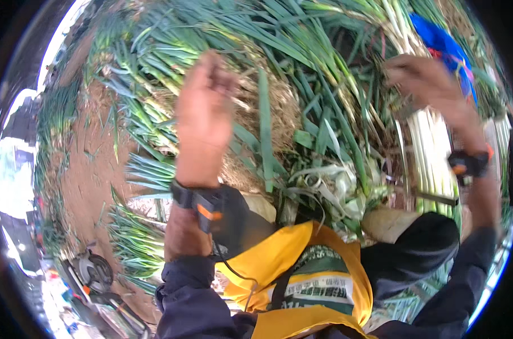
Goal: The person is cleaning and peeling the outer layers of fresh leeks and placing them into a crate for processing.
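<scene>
My left hand (204, 121) is raised over a heap of green onions, near their tangled brown roots (276, 110). Its fingers are smeared by motion, so I cannot make out whether they hold anything. On the right, my right hand (429, 85) hovers above a bundle of white-stemmed green onions (429, 147). Its fingers, slightly blurred, stretch toward the left and look apart, with nothing visible in them. Long green onion leaves (324, 73) lie between the two hands. Below them, stripped pale leaves (335, 186) are piled by my knees.
A blue plastic-looking sheet or bag (443, 42) lies at the far right. Several green onion bunches (135, 240) lie on the brown dirt ground (89, 169) to the left. A scooter (95, 274) stands at lower left. My yellow and green apron (318, 277) covers my lap.
</scene>
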